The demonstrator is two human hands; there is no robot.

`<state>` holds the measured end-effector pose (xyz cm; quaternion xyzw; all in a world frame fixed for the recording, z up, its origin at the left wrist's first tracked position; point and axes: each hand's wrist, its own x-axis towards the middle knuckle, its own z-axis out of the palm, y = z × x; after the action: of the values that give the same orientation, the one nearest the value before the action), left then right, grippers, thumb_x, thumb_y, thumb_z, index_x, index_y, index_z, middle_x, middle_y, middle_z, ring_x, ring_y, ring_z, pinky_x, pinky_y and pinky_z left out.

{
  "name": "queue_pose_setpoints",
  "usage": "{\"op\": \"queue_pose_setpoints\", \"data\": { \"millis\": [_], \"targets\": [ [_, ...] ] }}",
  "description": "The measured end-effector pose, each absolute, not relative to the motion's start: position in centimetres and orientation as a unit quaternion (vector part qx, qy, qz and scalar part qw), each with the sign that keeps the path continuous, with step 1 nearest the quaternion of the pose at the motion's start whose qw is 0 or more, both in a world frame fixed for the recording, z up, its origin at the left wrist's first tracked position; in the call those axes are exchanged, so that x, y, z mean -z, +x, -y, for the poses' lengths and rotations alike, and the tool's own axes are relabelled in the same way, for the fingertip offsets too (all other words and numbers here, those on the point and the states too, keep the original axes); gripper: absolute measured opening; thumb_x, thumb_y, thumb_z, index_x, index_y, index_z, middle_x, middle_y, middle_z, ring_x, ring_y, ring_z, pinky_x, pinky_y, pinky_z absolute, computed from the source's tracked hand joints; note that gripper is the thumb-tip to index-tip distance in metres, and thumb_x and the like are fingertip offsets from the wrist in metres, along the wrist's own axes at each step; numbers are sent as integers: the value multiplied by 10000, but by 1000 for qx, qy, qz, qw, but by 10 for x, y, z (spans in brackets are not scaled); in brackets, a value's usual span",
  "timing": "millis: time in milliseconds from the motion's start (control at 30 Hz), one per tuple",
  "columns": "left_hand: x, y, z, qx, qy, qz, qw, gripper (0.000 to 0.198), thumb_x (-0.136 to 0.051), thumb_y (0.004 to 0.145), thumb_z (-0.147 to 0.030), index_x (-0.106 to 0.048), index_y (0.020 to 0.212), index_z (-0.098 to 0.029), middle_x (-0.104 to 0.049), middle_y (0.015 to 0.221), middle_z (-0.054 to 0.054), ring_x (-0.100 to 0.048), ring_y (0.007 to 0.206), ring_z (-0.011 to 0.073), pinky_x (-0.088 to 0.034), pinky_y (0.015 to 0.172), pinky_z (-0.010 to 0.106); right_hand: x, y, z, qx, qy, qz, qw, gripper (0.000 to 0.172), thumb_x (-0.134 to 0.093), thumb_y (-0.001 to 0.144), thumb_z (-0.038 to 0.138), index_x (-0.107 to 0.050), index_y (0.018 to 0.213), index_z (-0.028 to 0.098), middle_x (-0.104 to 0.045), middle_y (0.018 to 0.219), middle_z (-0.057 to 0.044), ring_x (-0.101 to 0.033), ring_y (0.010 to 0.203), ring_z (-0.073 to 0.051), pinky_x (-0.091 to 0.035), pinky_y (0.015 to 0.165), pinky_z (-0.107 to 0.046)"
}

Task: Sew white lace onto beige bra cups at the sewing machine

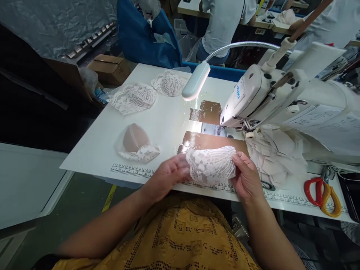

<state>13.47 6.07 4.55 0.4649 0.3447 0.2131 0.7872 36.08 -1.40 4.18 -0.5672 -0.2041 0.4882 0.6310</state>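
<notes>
A white lace bra cup [212,164] is stretched between my two hands, just above the front edge of the sewing table [95,138]. My right hand [247,176] pinches its right end between thumb and fingers. At the cup's left end, my left hand [171,172] is closed on the lace edge, its fingertips slightly blurred. The sewing machine [247,93] stands just beyond, its needle area lit by a lamp [196,80]. To the left lies a beige cup with a lace border [137,142]. Two more lace cups [135,98] [170,83] rest farther back.
Scissors with red and orange handles [323,197] lie at the right front. A pile of pale fabric pieces [275,157] sits beneath the machine arm. Brown taped guards [209,112] flank the needle plate. A blue bin [149,37] and a seated person [222,26] are behind the table.
</notes>
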Motion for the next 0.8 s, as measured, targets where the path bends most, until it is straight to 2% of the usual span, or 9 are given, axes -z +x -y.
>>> {"op": "queue_pose_setpoints", "data": {
  "millis": [67,133,200,267,333,400,433,667,800],
  "targets": [
    [-48,127,-72,-294,532,-372,701,396,-661,848,-325,-489,1182,-199,-582,1127,82,-583,1095,214,-500,986,405,-51,359,17,-522,-550,241,606,261,-768,728,397,-612,758,190,-595,638,32,-536,544,-95,-440,503,-200],
    [-58,125,-80,-341,617,-344,620,495,-727,788,-341,-489,1205,-220,-508,1283,97,-473,1254,254,-395,1096,425,-62,355,20,-570,-532,316,540,243,-760,752,374,-613,736,180,-569,617,37,-496,516,-80,-386,468,-184],
    [-72,129,-85,-295,699,-271,593,635,-798,702,-353,-496,1248,-234,-467,1354,97,-414,1304,284,-342,1127,430,-72,349,21,-598,-516,397,467,228,-724,795,368,-612,751,175,-561,637,31,-481,531,-80,-365,473,-187],
    [-85,138,-87,-196,745,-197,606,625,-816,674,-346,-538,1220,-218,-538,1273,87,-491,1212,275,-403,1063,408,-80,343,22,-589,-511,460,425,218,-682,835,372,-609,781,174,-560,669,24,-474,565,-86,-369,505,-201],
    [-92,148,-88,-124,750,-153,632,413,-759,739,-332,-599,1088,-179,-619,1062,58,-581,1000,216,-481,910,343,-84,341,21,-556,-521,502,410,223,-661,852,376,-605,782,171,-546,661,28,-444,568,-84,-352,513,-204],
    [-91,156,-89,-90,734,-142,658,224,-667,823,-325,-625,940,-140,-617,861,30,-574,799,154,-482,740,271,-86,342,20,-530,-535,521,403,233,-650,860,378,-605,772,167,-544,653,29,-427,565,-82,-337,507,-204],
    [-89,159,-90,-86,724,-144,669,202,-633,849,-323,-630,894,-126,-603,805,23,-555,742,137,-462,683,248,-86,344,20,-523,-540,523,401,235,-647,862,378,-606,769,166,-547,653,29,-429,567,-82,-336,506,-203],
    [-77,174,-92,-85,657,-195,724,201,-654,829,-312,-665,800,-113,-562,662,-3,-484,601,92,-381,549,196,-79,355,17,-512,-556,510,410,241,-628,871,399,-613,775,179,-540,653,34,-441,570,-85,-342,501,-193],
    [-65,186,-87,-98,523,-264,805,274,-737,739,-352,-602,710,-116,-551,611,-9,-496,535,85,-391,505,194,-69,360,8,-539,-541,483,429,263,-640,854,419,-604,761,176,-515,633,43,-428,540,-79,-326,482,-189]
  ]
}}
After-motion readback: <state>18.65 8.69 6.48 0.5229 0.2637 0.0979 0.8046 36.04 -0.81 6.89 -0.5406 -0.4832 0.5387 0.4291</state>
